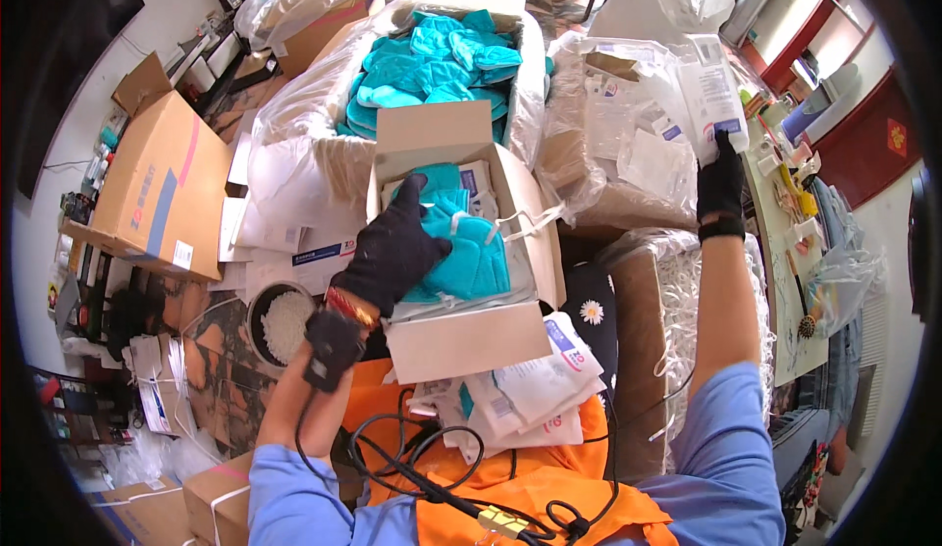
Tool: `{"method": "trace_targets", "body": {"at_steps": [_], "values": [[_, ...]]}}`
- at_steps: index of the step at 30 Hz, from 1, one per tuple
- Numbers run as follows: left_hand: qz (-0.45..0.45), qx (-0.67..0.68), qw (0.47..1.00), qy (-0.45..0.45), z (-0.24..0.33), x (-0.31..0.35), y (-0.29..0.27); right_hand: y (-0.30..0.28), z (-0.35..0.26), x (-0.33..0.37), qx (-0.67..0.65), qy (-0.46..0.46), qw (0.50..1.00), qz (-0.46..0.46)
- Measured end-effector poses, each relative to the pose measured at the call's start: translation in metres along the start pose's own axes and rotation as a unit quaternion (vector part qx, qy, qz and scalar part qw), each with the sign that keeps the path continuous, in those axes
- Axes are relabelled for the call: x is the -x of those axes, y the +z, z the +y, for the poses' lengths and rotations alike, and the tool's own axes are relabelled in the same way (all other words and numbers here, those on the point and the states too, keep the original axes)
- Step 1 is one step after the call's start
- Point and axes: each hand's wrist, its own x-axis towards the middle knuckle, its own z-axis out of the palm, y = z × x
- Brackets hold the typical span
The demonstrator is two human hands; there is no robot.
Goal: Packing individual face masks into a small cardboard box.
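Observation:
My left hand (397, 247), in a black glove, lies over the teal face masks (476, 257) in a small open carton (471, 340) in front of me. Its fingers are spread, with thumb and forefinger apart; the rest of the hand hides part of the masks. White ear loops stick out to the right of these masks. Far out to the right, my right hand (723, 183), also gloved in black, grips the lower end of a white plastic packet (708, 95) above a plastic-lined box of similar packets (638, 114).
Behind the carton stands a large lined box of loose teal masks (432, 65). White packets (530, 379) lie on my orange apron, beside black cables (422, 482). A box of white elastic strips (731, 340) is at right, a bowl of white bits (285, 325) at left.

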Motion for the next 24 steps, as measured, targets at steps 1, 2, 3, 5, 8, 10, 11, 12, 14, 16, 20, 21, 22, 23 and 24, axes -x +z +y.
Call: {"method": "trace_targets", "body": {"at_steps": [1,2,3,5,8,10,11,12,14,16,20,21,22,23,24], "values": [[0.102,-0.053,0.99,0.081,-0.004,0.002,0.009,0.005,0.017,-0.022,-0.067,0.051,0.996,0.004],[0.201,-0.105,0.961,0.158,-0.009,0.002,0.017,0.012,0.034,-0.044,-0.135,0.101,0.986,0.014],[0.208,-0.116,0.951,0.198,-0.009,0.001,0.017,0.004,0.076,-0.06,-0.001,0.034,0.999,-0.011],[0.224,-0.149,0.929,0.254,-0.012,0.01,0.009,0.015,0.094,-0.062,0.027,0.058,0.997,-0.053],[0.107,-0.057,0.961,0.249,-0.009,0.03,-0.009,0.021,0.059,-0.051,-0.162,0.326,0.93,0.042],[0.016,-0.055,0.962,0.266,-0.004,0.037,-0.012,0.004,0.082,-0.035,-0.048,0.204,0.977,-0.046],[-0.017,-0.064,0.962,0.266,-0.004,0.037,-0.007,0.002,0.084,-0.02,-0.036,0.235,0.969,-0.058],[-0.045,-0.072,0.962,0.259,-0.005,0.039,-0.001,0.009,0.062,-0.003,-0.026,0.263,0.961,-0.078],[-0.097,-0.127,0.947,0.277,-0.017,0.021,0.024,0.0,0.047,0.034,-0.179,0.227,0.936,-0.199],[-0.099,-0.167,0.944,0.266,-0.021,0.002,0.039,-0.009,-0.014,0.078,-0.231,0.237,0.886,-0.326],[-0.097,-0.192,0.952,0.218,-0.008,-0.002,0.04,-0.037,-0.067,0.175,-0.283,0.169,0.765,-0.553],[-0.081,-0.185,0.953,0.225,-0.012,-0.003,0.039,-0.046,-0.1,0.188,-0.352,0.252,0.68,-0.591],[-0.066,-0.18,0.953,0.233,-0.009,0.001,0.036,-0.055,-0.102,0.204,-0.298,0.233,0.695,-0.611],[0.005,-0.178,0.955,0.238,-0.006,0.01,0.034,-0.063,-0.099,0.212,-0.282,0.198,0.697,-0.629],[0.027,-0.147,0.949,0.279,-0.004,0.02,0.029,-0.074,-0.099,0.219,-0.264,0.164,0.696,-0.647]]}}
